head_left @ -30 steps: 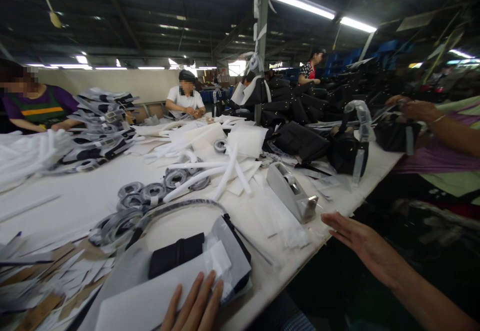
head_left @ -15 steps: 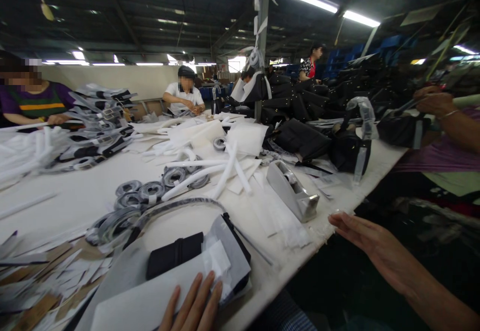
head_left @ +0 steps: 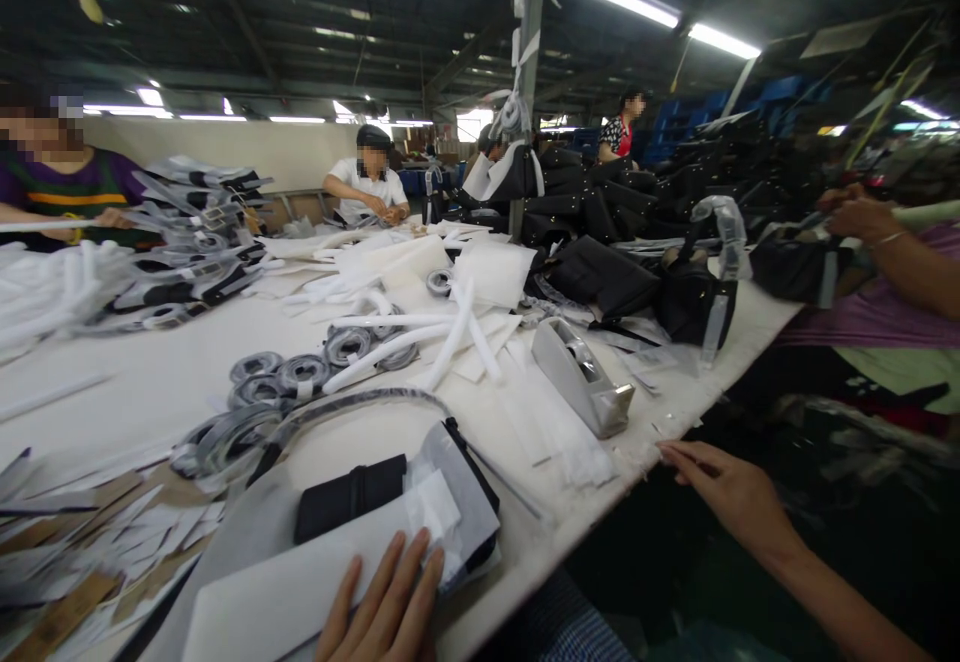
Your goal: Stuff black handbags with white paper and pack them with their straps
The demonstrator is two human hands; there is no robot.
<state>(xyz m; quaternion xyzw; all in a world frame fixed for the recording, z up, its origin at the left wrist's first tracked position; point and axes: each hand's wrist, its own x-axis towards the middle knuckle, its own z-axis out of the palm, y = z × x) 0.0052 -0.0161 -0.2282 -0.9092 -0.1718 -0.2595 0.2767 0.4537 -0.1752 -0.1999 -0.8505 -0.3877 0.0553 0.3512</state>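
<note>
My left hand point(head_left: 386, 597) lies flat with fingers apart on a white foam sheet point(head_left: 262, 587), near the bottom centre. Beneath and behind the sheet is a bag point(head_left: 480, 482) wrapped in pale paper, with a black flap piece point(head_left: 350, 498) showing and a plastic-covered strap point(head_left: 360, 402) arching behind it. At the table's edge on the right, my right hand point(head_left: 720, 492) has its thumb and fingertips pressed together; whatever may be between them is too small to make out. A grey tape dispenser point(head_left: 581, 382) stands beyond it, to the left.
Wrapped strap coils point(head_left: 259, 392) and white foam tubes point(head_left: 454, 337) lie mid-table. Black bags point(head_left: 607, 277) are heaped behind the dispenser, near a post point(head_left: 527, 72). Paper scraps point(head_left: 75, 562) cover the lower left. A co-worker's hands point(head_left: 862, 214) hold a bag at right; other people sit behind.
My right hand has gone from outstretched fingers to a pinch at the table's edge. My left hand stays on the foam sheet. The co-worker's hands at right have shifted slightly.
</note>
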